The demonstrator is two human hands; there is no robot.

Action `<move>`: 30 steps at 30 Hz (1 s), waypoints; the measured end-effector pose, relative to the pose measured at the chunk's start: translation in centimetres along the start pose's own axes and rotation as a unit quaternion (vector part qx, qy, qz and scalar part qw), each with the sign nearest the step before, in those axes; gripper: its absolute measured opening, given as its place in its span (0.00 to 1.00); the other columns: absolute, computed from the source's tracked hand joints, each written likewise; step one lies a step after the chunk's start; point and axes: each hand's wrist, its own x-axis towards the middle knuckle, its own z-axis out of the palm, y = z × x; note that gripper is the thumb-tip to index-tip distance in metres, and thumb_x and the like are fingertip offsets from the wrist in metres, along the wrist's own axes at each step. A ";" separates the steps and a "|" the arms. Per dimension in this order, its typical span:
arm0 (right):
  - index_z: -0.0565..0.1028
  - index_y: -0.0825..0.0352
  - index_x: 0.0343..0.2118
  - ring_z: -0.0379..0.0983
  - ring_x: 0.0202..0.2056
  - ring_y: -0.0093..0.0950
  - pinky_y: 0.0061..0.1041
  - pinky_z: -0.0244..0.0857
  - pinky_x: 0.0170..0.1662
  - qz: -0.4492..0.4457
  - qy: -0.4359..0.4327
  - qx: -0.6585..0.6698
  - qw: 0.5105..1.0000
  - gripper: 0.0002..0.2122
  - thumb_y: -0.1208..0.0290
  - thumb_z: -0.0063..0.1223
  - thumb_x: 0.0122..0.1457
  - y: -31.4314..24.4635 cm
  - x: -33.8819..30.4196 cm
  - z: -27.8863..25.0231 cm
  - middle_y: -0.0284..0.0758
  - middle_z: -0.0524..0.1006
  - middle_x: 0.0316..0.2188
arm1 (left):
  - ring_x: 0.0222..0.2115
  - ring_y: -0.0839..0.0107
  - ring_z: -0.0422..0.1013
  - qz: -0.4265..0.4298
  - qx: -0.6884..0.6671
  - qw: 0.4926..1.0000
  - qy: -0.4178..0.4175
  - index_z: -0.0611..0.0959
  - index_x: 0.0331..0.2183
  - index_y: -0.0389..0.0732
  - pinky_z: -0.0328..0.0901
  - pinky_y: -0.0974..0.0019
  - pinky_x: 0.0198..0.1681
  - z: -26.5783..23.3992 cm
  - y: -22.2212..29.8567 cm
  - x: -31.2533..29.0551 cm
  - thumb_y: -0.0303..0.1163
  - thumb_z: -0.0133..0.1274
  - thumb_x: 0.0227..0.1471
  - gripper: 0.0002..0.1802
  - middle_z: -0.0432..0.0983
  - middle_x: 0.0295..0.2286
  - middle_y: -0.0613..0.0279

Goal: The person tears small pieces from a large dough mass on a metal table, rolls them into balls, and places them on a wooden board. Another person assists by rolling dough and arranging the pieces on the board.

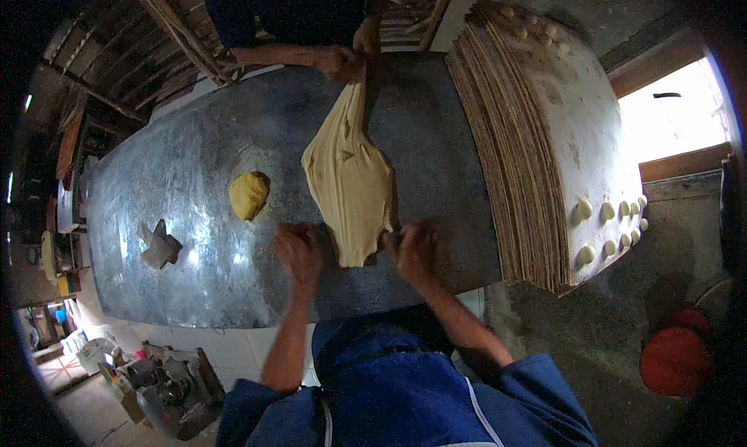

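A long sheet of pale dough (350, 186) stretches across the dark metal table (187, 283), wide in the middle and narrowing to a twisted end at the far side. My left hand (298, 250) hovers left of its near end, apart from the dough; its fingers are smeared by motion. At the near right edge, my right hand (414, 248) has curled fingers that seem to pinch the dough. Across the table, another person's hands (338, 62) grip the narrow far end. A yellow soft lump (249, 196) sits left of the dough.
A grey crumpled-looking piece (160, 246) lies at the table's left. A tall stack of boards (556, 120) stands at the right, with several small pale dough balls (585, 209) on top. A red round object (675, 360) is on the floor at lower right.
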 end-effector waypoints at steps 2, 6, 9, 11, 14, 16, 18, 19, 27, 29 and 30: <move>0.69 0.68 0.42 0.68 0.38 0.42 0.45 0.60 0.43 -0.078 -0.018 0.046 0.996 0.14 0.64 0.58 0.61 1.9 -1.7 2.0 0.46 0.70 0.37 | 0.44 0.40 0.68 -0.023 -0.077 0.992 -0.095 0.65 0.55 0.27 0.62 0.37 0.47 -2.1 2.3 -4.6 0.28 0.58 0.54 0.31 0.69 0.44 0.35; 0.70 0.70 0.40 0.66 0.33 0.41 0.43 0.62 0.43 -0.064 -0.165 0.072 0.981 0.14 0.69 0.60 0.58 10.7 -2.4 -3.6 0.44 0.69 0.31 | 0.37 0.46 0.70 -0.092 -0.233 0.931 -0.266 0.70 0.46 0.31 0.63 0.40 0.42 -7.6 -0.8 0.9 0.25 0.56 0.55 0.18 0.70 0.36 0.44; 0.70 0.71 0.38 0.66 0.30 0.40 0.43 0.63 0.42 -0.123 -0.018 0.030 0.992 0.13 0.72 0.61 0.55 6.2 3.4 -0.8 0.44 0.68 0.28 | 0.37 0.47 0.70 -0.164 -0.214 0.952 -0.145 0.72 0.42 0.31 0.65 0.45 0.41 -3.2 -3.3 1.5 0.24 0.55 0.55 0.14 0.70 0.35 0.46; 0.70 0.70 0.38 0.66 0.30 0.40 0.43 0.63 0.41 -0.173 0.091 0.021 0.980 0.13 0.72 0.61 0.54 4.1 2.2 1.2 0.44 0.68 0.27 | 0.36 0.47 0.70 -0.083 -0.158 0.980 -0.089 0.72 0.40 0.31 0.65 0.48 0.41 -2.8 1.4 -0.6 0.25 0.55 0.56 0.12 0.70 0.34 0.46; 0.67 0.70 0.40 0.67 0.31 0.40 0.43 0.62 0.41 -0.166 -0.017 0.067 0.984 0.16 0.72 0.62 0.54 4.5 -2.5 0.5 0.44 0.68 0.28 | 0.33 0.49 0.67 -0.054 -0.194 0.968 -0.150 0.71 0.38 0.31 0.64 0.50 0.41 -6.7 2.8 -1.5 0.25 0.54 0.57 0.10 0.68 0.32 0.47; 0.65 0.71 0.43 0.66 0.31 0.40 0.44 0.62 0.42 -0.174 -0.114 0.080 0.975 0.19 0.72 0.63 0.54 8.9 -1.5 -2.3 0.44 0.68 0.29 | 0.31 0.50 0.66 -0.083 -0.198 0.959 -0.186 0.71 0.38 0.32 0.63 0.51 0.42 -7.3 0.9 0.0 0.25 0.53 0.58 0.09 0.66 0.31 0.47; 0.63 0.72 0.46 0.66 0.31 0.40 0.44 0.63 0.42 -0.188 -0.046 0.032 0.981 0.22 0.72 0.63 0.53 9.1 2.4 -1.9 0.43 0.68 0.28 | 0.31 0.50 0.65 -0.098 -0.155 0.970 -0.162 0.70 0.37 0.32 0.63 0.51 0.43 -5.7 -0.2 2.8 0.24 0.52 0.59 0.08 0.65 0.30 0.48; 0.63 0.71 0.46 0.66 0.30 0.40 0.44 0.63 0.41 -0.186 0.000 0.021 0.982 0.22 0.72 0.63 0.53 7.3 2.5 -1.0 0.43 0.68 0.28 | 0.30 0.50 0.64 -0.106 -0.143 0.973 -0.144 0.70 0.37 0.32 0.63 0.51 0.43 -5.4 0.1 3.0 0.24 0.51 0.59 0.07 0.64 0.30 0.48; 0.65 0.69 0.36 0.65 0.25 0.38 0.43 0.62 0.31 -0.208 0.022 0.118 0.971 0.15 0.73 0.62 0.54 11.0 1.9 -0.9 0.39 0.68 0.25 | 0.34 0.45 0.65 -0.124 -0.182 0.951 -0.217 0.71 0.38 0.30 0.61 0.49 0.43 -5.9 -0.9 1.0 0.22 0.53 0.54 0.11 0.66 0.33 0.42; 0.66 0.69 0.34 0.65 0.25 0.38 0.43 0.62 0.32 -0.120 0.041 0.079 0.989 0.12 0.74 0.61 0.54 4.9 3.9 -3.5 0.39 0.68 0.25 | 0.37 0.44 0.66 -0.134 -0.121 0.964 -0.198 0.72 0.38 0.30 0.61 0.48 0.44 -5.8 0.2 2.0 0.23 0.53 0.54 0.11 0.66 0.35 0.40; 0.67 0.69 0.32 0.65 0.25 0.38 0.42 0.62 0.32 -0.048 0.041 0.084 0.994 0.11 0.74 0.60 0.54 1.1 4.0 -4.1 0.40 0.68 0.25 | 0.38 0.45 0.66 -0.143 -0.111 0.963 -0.200 0.72 0.38 0.30 0.61 0.48 0.45 -5.9 3.0 1.7 0.23 0.54 0.54 0.11 0.67 0.36 0.40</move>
